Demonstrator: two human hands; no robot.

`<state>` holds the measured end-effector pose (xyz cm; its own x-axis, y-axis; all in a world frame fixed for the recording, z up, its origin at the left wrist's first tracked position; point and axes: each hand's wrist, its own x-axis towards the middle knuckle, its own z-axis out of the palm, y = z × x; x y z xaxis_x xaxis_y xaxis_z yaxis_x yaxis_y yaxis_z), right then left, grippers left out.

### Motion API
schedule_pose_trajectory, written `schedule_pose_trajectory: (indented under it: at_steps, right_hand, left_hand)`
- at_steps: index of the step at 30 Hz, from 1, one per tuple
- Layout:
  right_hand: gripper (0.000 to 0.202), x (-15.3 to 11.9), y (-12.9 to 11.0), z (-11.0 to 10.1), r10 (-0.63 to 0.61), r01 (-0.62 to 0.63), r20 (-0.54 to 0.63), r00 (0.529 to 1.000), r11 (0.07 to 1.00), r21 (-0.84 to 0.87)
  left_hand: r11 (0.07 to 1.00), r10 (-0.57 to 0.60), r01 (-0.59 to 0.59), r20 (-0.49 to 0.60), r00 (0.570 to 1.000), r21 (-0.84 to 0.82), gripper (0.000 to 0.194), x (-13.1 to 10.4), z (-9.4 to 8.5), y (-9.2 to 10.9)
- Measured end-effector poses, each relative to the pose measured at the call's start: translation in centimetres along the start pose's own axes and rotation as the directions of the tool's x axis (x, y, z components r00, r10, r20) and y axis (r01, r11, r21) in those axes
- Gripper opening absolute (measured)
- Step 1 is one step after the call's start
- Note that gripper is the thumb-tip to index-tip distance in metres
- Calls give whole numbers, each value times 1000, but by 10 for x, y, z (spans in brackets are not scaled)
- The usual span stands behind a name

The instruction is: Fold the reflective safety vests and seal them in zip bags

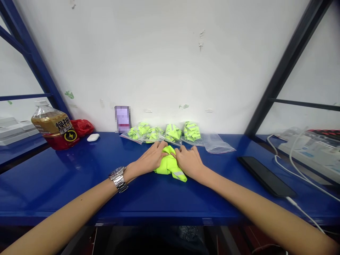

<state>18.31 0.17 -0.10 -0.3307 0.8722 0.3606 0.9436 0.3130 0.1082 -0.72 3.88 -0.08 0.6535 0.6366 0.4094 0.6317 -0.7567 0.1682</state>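
Note:
A bright yellow-green cloth (168, 165) with silver-grey strips lies bunched and partly folded on the blue table, one strip end pointing toward the front right. My left hand (153, 156), with a metal watch on its wrist, is closed on the cloth's left and upper side. On the right side, my right hand (189, 160) grips the cloth with curled fingers. Behind them, several clear bags with folded yellow-green cloths (192, 131) stand in a row against the wall. A flat clear zip bag (217, 143) lies at the right end of that row.
The blue table (79, 177) holds a large drink bottle (54, 125), a red plastic bag (83, 126) and a white case (93, 137) at left. A phone (122, 119) leans on the wall. At right are a black phone (265, 177) on a white cable and power strips (316, 150).

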Motion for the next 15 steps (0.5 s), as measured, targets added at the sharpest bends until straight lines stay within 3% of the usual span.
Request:
schedule_pose_trajectory:
  at_steps: [2, 4, 6, 9, 12, 15]
  right_hand:
    - [32, -2, -1, 2, -52, 51, -134, 990, 999, -7]
    - [30, -3, 1, 3, -150, 167, -182, 972, 982, 84]
    - [31, -4, 4, 3, -233, 269, -165, 958, 931, 247]
    - [30, -6, 6, -1, -214, 228, -81, 973, 864, 449]
    - [44, -7, 4, -5, -197, 173, -3, 980, 854, 490]
    - [52, -7, 3, -5, -249, 213, 13, 968, 854, 474]
  left_hand:
    - [992, 48, -41, -54, 997, 120, 21, -1, 0, 0]
    - [965, 89, -68, -71, 994, 254, 23, -2, 0, 0]
    - [935, 116, -92, -50, 992, 344, 26, -2, 1, -2]
    - [910, 120, -120, 26, 992, 396, 29, -3, 1, -3]
    - [918, 119, -135, 65, 991, 373, 30, -5, 1, -3]
    - [931, 137, -143, 43, 990, 337, 35, -8, 1, -4]
